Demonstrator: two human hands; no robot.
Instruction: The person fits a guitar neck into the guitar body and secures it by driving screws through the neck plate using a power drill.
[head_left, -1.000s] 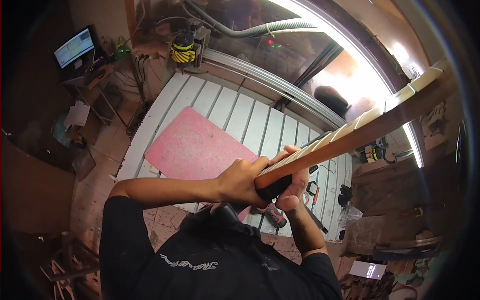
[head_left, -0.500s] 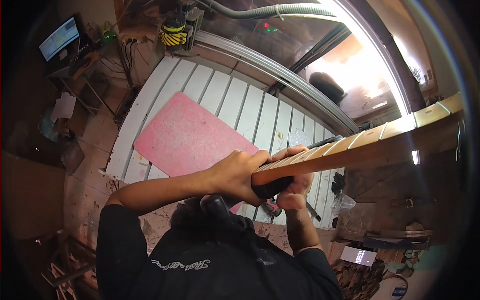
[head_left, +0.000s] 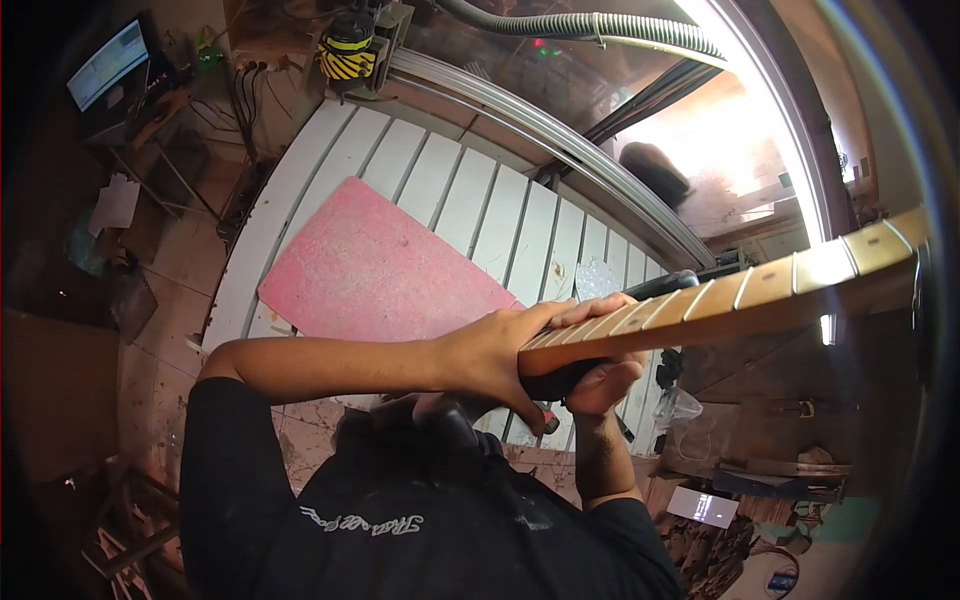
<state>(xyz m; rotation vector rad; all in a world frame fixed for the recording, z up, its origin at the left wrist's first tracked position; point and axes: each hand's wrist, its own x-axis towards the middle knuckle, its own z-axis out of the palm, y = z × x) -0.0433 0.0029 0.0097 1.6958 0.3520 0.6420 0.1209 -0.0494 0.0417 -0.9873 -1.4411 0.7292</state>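
Left hand clasps the near end of our fretted neck, right hand curled round from beneath, above the worktop! White script on our black shirt: we can't read it.

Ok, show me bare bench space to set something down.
Bare: the white slats between the pink mat and metal rail, and most of the mat. Crowded: rightward, by clear plastic, the left hand, right hand and fretted neck.
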